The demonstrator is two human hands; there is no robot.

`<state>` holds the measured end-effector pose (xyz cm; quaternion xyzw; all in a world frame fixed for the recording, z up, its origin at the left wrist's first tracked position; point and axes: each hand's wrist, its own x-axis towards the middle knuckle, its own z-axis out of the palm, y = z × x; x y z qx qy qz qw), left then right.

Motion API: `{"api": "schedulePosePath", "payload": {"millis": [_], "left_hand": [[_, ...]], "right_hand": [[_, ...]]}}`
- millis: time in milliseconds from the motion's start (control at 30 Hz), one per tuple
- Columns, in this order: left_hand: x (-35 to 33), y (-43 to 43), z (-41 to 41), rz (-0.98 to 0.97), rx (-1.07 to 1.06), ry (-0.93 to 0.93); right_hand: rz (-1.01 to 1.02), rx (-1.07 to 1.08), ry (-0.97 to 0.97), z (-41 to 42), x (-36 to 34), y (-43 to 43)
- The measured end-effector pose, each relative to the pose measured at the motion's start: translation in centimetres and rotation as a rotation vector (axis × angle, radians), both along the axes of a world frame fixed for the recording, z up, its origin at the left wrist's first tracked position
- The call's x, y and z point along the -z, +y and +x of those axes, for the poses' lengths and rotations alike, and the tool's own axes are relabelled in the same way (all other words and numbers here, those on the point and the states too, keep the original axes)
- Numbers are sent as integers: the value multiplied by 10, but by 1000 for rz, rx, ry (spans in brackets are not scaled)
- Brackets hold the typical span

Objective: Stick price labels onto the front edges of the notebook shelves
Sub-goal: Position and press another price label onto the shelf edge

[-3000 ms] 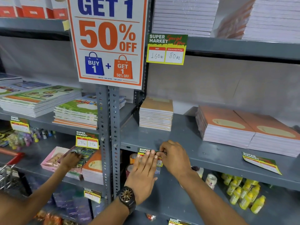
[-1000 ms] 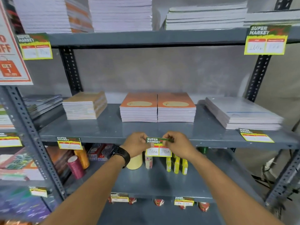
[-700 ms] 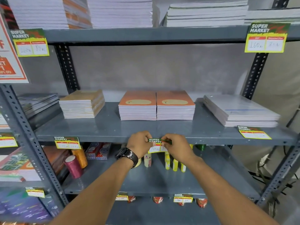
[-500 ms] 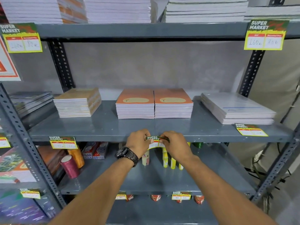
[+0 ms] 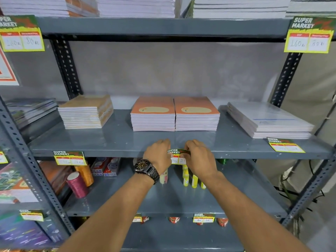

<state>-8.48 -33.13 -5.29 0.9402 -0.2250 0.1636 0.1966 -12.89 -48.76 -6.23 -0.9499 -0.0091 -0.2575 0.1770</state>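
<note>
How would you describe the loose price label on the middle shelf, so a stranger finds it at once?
Find the grey middle shelf holding notebook stacks. At its right end, before the white notebook stack, lies the loose price label. Unlike the others, it lies flat on top, not on the front edge.

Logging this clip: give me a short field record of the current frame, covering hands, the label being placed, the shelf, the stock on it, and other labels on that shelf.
left hand: grips the label's left end; wears a watch
right hand: grips the label's right end
label: at the shelf's front edge, below the orange stacks
shelf: grey metal
orange notebooks: two stacks side by side
other labels: one on the front edge at left; one lying flat at right
</note>
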Motion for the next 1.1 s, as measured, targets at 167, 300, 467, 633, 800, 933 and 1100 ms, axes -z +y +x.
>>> {"api": "schedulePosePath", "payload": {"millis": [167,300,467,633,800,933,1100], "left_hand": [[1,2,-3,76,-10,-24],[1,3,0,107,3,5],[-2,4,8,168,33,-25],[0,7,15,164,82,-54],[2,10,15,132,136,-34],[-4,-1,7,-44,209,-55],[-21,-66,-16,-246,427,-86]], "right_hand": [[-21,-5,-21,0,4,-5],[-47,1,-15,3,4,-5],[-91,37,-34,7,8,-4],[-111,64,-21,4,6,-1],[171,-14,52,-5,2,-10],[430,96,-125,-25,-3,-44],[531,359,-233,-55,-19,-130]]}}
